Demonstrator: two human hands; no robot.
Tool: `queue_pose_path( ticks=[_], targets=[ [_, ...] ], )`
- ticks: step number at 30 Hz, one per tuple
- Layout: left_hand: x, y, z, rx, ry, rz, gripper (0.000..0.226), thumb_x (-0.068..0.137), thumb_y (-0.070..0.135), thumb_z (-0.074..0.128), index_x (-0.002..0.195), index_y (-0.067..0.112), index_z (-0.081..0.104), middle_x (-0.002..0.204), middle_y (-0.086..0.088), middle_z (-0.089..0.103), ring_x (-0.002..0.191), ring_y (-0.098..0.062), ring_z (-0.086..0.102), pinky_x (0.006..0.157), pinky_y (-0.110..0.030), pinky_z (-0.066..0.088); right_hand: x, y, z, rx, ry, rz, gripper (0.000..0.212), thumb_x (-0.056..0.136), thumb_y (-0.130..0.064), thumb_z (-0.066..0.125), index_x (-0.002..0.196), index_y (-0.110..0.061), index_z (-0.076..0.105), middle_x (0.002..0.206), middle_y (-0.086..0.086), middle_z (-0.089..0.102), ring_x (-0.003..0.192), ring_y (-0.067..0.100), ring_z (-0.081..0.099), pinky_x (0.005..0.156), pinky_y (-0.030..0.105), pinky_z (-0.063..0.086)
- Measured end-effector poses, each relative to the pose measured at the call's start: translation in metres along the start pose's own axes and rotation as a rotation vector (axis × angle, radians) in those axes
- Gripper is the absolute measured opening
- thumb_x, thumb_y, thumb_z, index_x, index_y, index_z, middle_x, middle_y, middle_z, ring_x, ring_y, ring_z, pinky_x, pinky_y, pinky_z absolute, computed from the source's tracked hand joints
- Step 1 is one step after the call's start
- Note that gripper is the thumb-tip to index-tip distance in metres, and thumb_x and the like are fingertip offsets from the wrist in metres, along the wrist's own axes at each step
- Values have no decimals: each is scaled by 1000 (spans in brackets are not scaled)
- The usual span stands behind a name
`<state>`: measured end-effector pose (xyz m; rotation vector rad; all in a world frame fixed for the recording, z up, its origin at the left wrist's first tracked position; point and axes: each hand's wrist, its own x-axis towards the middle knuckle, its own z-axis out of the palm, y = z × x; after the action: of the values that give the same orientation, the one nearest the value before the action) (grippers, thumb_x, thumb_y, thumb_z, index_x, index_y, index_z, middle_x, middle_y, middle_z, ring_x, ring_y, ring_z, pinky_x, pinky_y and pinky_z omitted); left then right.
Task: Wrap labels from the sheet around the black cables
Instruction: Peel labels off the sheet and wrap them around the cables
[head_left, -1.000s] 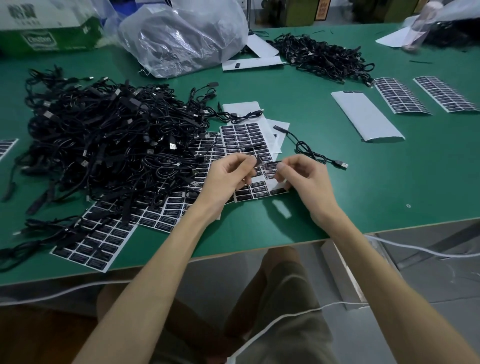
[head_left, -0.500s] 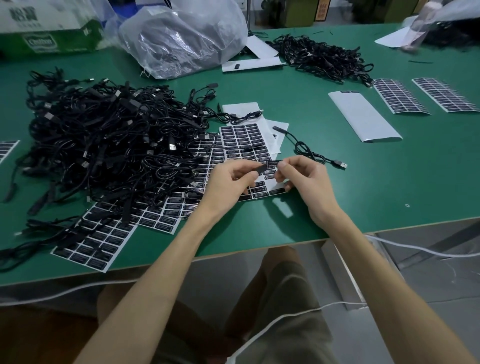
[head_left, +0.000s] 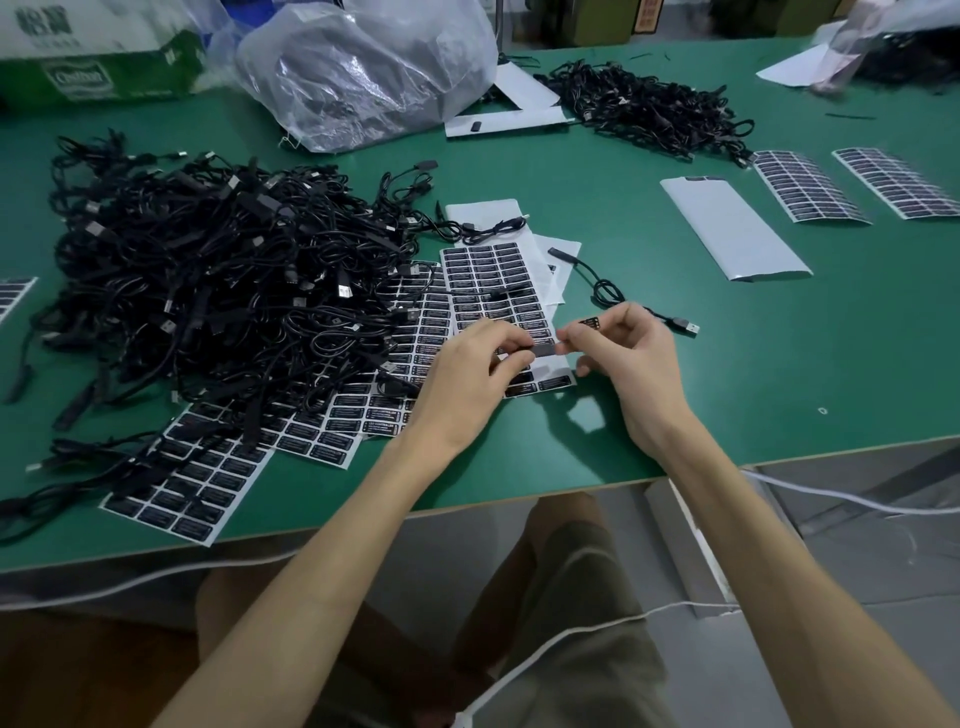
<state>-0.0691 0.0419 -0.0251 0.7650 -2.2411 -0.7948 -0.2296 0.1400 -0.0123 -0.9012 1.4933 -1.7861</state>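
Left grip and right grip each pinch an end of one black label over the sheet. A black cable lies beyond on the counter.

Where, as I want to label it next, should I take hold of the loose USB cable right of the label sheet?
Pinch the loose USB cable from above on the straight stretch between its rectangular far end and the coil: that part lies flat and alone on the green table, while toward the plug it passes behind the right hand.
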Motion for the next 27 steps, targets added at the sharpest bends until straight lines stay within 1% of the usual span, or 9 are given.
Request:
queue_pose_path(
  ticks=[4,7,9,11,15,19,22,24,27],
  targets=[
    [1,0,-1,-37,-7,-30,12,98,18,70,110,16,74,95,11,63,73,5,58,76,-19,46,0,1,1,-53,-53,-5,23,90,-4,74,90,-13,53,87,15,77,77,21,73,60,24,51],
    [1,-1,-2,-71,-19,-61,14,98,15,69,112,16,73,100,4,67,68,-3,62,70,-14,48,0,1,1,-117,-63,-9,24,90,-2,73,90,-15,53,87,22,72,70,17,69,61,26,50],
    [2,-3,-1,-109,-19,-92,15,98,12,68,112,17,73,100,6,68,65,-6,65,66,-11,48,0,2,3,-164,-76,-6,24,91,1,72,91,-15,53,83,16,67,64,12,65,61,24,49],
    [2,-5,-1,-148,-10,-116,17,97,10,69,110,21,73,98,11,70,65,-3,66,65,-9,46,0,2,5,-198,-93,-7,24,91,3,70,93,-14,53,83,11,63,66,13,64,61,21,49],
    [2,-6,-1,-197,-26,-126,24,96,8,68,111,26,72,97,14,71,68,0,67,67,-8,47,0,3,6,-298,-143,-41,14,93,0,68,102,-8,61,88,21,68,76,17,64,69,27,51],
    [3,-7,-2,-223,-33,-139,24,97,9,67,113,26,72,99,13,72,69,-3,68,68,-10,48,-1,4,7,-340,-180,-78,11,99,-3,62,101,-12,67,82,7,71,70,5,65,65,14,47],
    [3,-7,-3,-238,-45,-124,25,98,10,66,115,26,72,101,11,71,69,-6,68,68,-12,49,-1,4,6,-399,-194,-117,15,101,-5,61,101,-14,72,78,1,69,69,2,63,63,11,46],
    [2,-7,-3,-231,-64,-115,25,98,11,67,116,28,72,101,9,72,70,-7,68,68,-14,50,-1,4,6,-441,-204,-142,16,100,-6,62,102,-15,75,79,5,71,70,4,65,64,13,47],
    [2,-8,-2,-230,-77,-128,25,97,11,68,115,27,73,98,10,72,71,-8,69,71,-18,53,-1,6,7,-454,-203,-165,13,99,-9,66,107,-16,73,82,11,71,75,14,65,68,28,52]
  ],
)
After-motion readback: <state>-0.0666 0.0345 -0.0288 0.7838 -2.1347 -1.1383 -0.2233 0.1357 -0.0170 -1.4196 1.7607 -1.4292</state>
